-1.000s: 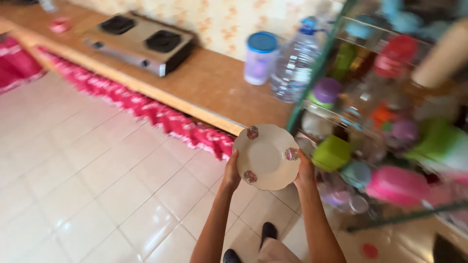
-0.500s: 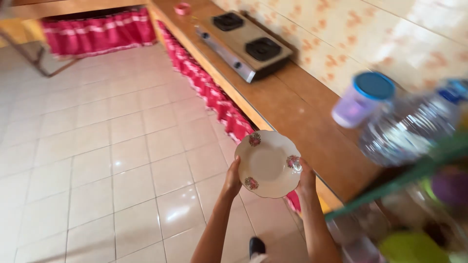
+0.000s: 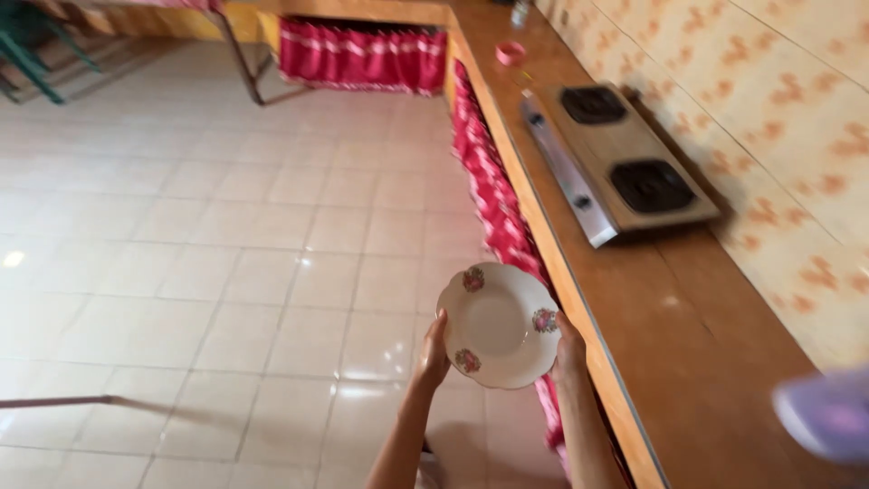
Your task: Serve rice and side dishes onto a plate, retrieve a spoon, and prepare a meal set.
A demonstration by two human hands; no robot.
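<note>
Plate point(image 3: 496, 324), white with three floral motifs, was held over the tiled floor point(image 3: 226, 272) beside the wooden worktop point(image 3: 670, 326). Left hand point(image 3: 434, 353) and right hand point(image 3: 569, 349) each had a closed grip on its rim. Two-burner stove point(image 3: 615, 163) stood on the worktop.

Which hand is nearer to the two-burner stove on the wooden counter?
The right hand. It grips the floral plate on the edge facing the counter, below the stove in the picture. The left hand grips the opposite edge, over the tiled floor, farther away.

Both hands' grip on floral plate point(image 3: 499, 324), beside wooden counter point(image 3: 688, 326).
</note>
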